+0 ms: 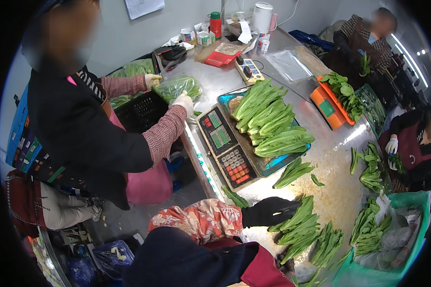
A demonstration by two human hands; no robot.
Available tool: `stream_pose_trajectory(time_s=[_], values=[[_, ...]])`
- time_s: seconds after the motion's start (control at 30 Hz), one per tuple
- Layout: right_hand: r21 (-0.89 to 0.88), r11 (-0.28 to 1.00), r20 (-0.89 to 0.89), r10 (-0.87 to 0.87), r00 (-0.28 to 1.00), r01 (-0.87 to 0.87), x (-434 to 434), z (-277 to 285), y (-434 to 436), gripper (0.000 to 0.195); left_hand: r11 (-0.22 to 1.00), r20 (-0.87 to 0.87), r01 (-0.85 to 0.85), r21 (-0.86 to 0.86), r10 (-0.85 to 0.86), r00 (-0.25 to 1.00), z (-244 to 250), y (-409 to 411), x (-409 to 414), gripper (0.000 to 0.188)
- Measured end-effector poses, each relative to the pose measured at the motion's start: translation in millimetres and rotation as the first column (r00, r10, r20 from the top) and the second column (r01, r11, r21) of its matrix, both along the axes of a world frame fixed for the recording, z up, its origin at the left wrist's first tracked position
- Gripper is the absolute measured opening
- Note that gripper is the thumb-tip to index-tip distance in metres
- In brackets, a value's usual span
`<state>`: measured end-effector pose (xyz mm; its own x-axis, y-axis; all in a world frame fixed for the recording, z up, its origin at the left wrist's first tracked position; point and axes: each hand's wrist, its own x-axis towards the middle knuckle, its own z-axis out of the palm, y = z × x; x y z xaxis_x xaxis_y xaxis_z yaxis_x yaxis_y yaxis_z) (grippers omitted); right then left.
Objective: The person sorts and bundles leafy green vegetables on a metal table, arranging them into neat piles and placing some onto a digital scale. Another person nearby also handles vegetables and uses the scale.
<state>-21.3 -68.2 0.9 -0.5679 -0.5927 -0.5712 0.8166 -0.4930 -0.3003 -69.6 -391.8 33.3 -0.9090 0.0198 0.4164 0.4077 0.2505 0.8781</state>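
Note:
My left hand (274, 212), in a black glove below a floral sleeve, reaches rightward with its fingers closed at the upper edge of a bunch of long leafy greens (298, 231). Below that bunch, my right hand (286, 264), dark-gloved, is mostly hidden by maroon cloth, so its grip cannot be told. Another small bunch of greens (327, 244) lies to the right. Beyond my left hand stands a digital scale (237, 154), its blue-edged pan heaped with leafy bunches (269, 114). One bunch (292, 173) lies on the metal table just below the pan.
Across the scale, a co-worker's white-gloved hands (185, 104) hold bagged greens (177, 88) over a black crate (142, 109). An orange scale (332, 104) bears greens. A green-lined container (391, 276) stands at right. Two more co-workers handle greens farther right. A power strip (249, 71) lies behind.

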Motion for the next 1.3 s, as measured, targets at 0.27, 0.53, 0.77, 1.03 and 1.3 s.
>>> stream_pose_trajectory(time_s=[0.27,0.53,0.77,1.03,1.3], values=[[0.126,0.990,-0.161,-0.043,0.986,0.063,7,-52,30,0.042,0.992,0.118,0.119,0.029,-0.122,0.986,-20,24,10,0.039],[0.165,0.978,-0.126,-0.108,0.986,0.128,7,-64,39,0.049,0.992,0.163,0.116,0.056,-0.123,0.979,-24,23,14,0.037],[0.291,0.942,-0.128,-0.133,0.983,0.165,9,-38,21,0.044,0.920,-0.149,-0.386,-0.064,0.374,0.916,21,-38,2,0.010],[0.097,0.970,-0.095,-0.213,0.972,0.222,13,-58,32,0.041,0.133,-0.442,-0.879,-0.459,0.824,0.355,41,-190,-38,0.041],[0.325,0.911,-0.182,-0.205,0.962,0.256,15,-45,19,0.044,0.241,-0.516,-0.836,-0.494,0.692,0.505,49,-189,-42,0.042]])
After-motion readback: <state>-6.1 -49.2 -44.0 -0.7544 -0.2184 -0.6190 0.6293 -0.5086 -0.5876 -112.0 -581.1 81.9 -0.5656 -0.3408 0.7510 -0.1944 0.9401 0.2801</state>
